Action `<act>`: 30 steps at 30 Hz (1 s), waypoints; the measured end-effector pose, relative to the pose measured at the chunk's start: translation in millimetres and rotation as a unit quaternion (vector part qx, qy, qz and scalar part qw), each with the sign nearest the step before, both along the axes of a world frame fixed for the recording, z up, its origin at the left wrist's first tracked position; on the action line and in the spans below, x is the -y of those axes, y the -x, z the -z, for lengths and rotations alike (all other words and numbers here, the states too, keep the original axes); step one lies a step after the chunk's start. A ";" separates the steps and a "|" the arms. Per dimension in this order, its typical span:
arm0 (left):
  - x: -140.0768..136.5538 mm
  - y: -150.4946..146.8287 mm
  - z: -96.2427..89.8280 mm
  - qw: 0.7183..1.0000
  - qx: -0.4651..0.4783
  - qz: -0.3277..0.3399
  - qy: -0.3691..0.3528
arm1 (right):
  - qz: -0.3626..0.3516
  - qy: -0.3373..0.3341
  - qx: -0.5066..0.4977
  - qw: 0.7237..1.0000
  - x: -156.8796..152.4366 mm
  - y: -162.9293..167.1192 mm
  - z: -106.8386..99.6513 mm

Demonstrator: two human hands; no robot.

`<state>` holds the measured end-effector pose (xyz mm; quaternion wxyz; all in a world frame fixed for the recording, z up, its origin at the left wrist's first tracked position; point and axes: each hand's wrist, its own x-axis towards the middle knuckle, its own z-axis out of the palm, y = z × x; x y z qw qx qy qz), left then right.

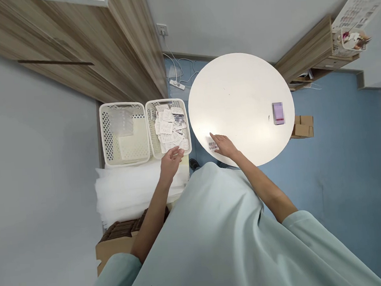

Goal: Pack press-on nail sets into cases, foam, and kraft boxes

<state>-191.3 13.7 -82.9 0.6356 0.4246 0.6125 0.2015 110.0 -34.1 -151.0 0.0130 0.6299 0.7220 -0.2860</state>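
My right hand [225, 146] is over the near left part of the round white table [239, 85], its fingers stretched out. Beside and partly under it lies a small clear piece with dark printed marks [212, 144]; whether the fingers press on it I cannot tell. At the front edge of a white plastic basket [151, 137] hovers my left hand [171, 163], fingers loosely extended with nothing visible in them. Inside that basket is a heap of small white printed cards or packets [167, 128]. A purple box [278, 113] sits at the table's right side.
Left of the card basket stands a second white basket [134, 148] containing clear plastic. White foam sheets [128, 188] and a cardboard box [115, 249] are nearer me. A wooden cabinet [128, 46] rises behind the baskets. A power strip [176, 85] and brown cartons [303, 126] are on the floor.
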 end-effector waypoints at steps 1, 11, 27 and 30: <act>-3.1 6.3 2.4 1.000 -0.007 -0.002 -0.006 | 0.003 -0.001 0.005 1.000 -0.5 0.8 -0.7; -111.7 75.1 22.4 0.951 -0.239 0.032 -0.193 | 0.044 -0.069 0.005 0.997 -5.7 12.4 -47.7; -245.0 78.7 74.9 0.903 -0.287 0.137 -0.287 | 0.112 -0.104 0.011 0.988 33.2 36.2 -93.6; -245.5 79.0 76.0 0.890 -0.321 0.154 -0.284 | 0.122 -0.102 0.017 0.987 43.7 36.2 -95.0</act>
